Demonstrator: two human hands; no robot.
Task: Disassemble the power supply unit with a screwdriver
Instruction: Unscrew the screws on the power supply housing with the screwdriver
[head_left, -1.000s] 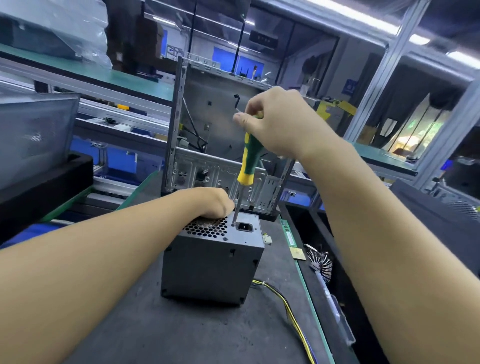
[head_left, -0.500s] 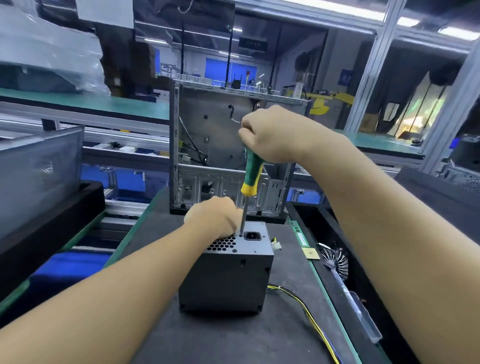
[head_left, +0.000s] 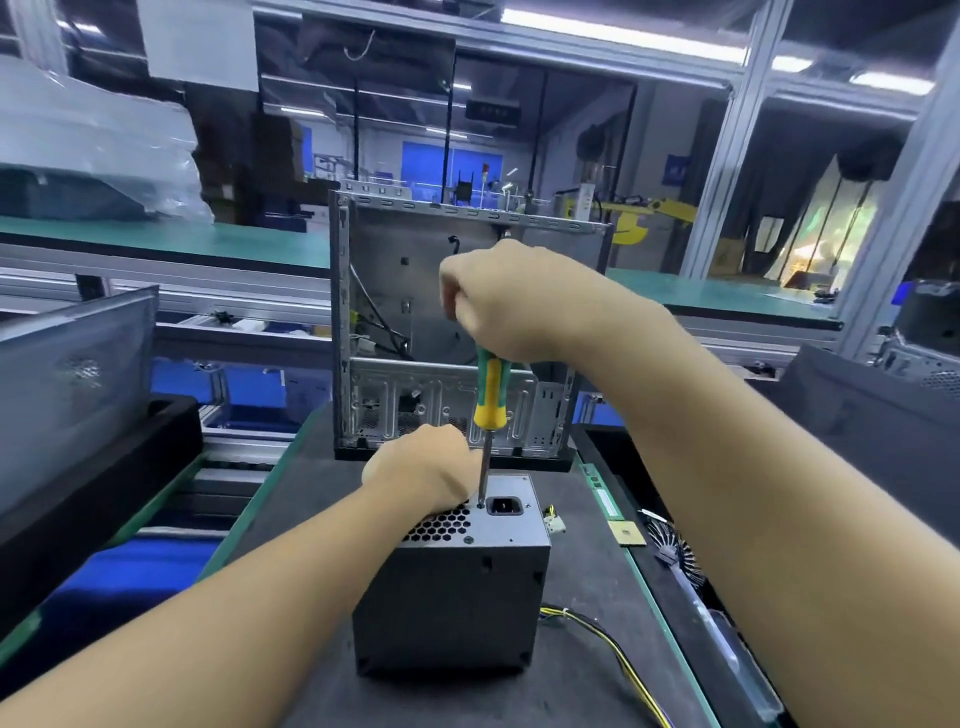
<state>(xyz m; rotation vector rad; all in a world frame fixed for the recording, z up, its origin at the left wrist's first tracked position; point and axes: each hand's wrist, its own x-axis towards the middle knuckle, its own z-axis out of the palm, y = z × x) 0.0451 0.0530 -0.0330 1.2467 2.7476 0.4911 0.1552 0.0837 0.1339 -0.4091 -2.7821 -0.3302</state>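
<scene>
The dark grey power supply unit (head_left: 452, 603) stands on end on the black mat, its silver vented face with the power socket turned up. My left hand (head_left: 421, 470) rests on that top face over the honeycomb vent, fingers curled at its far edge. My right hand (head_left: 511, 301) grips the top of the green and yellow screwdriver (head_left: 489, 392), held upright. The metal tip sits on a screw just left of the socket. Yellow and black wires (head_left: 613, 649) trail from the unit's lower right.
An open metal computer case (head_left: 457, 332) stands right behind the unit. A black bin at right holds a fan heatsink (head_left: 675, 558) and a small chip (head_left: 628, 532). A grey panel (head_left: 67, 384) leans in a black tray at left. Green-edged conveyor runs beneath.
The view has shifted and drawn back a little. My right hand has turned on the screwdriver handle, which now stands more upright. My left hand stays on the unit's top.
</scene>
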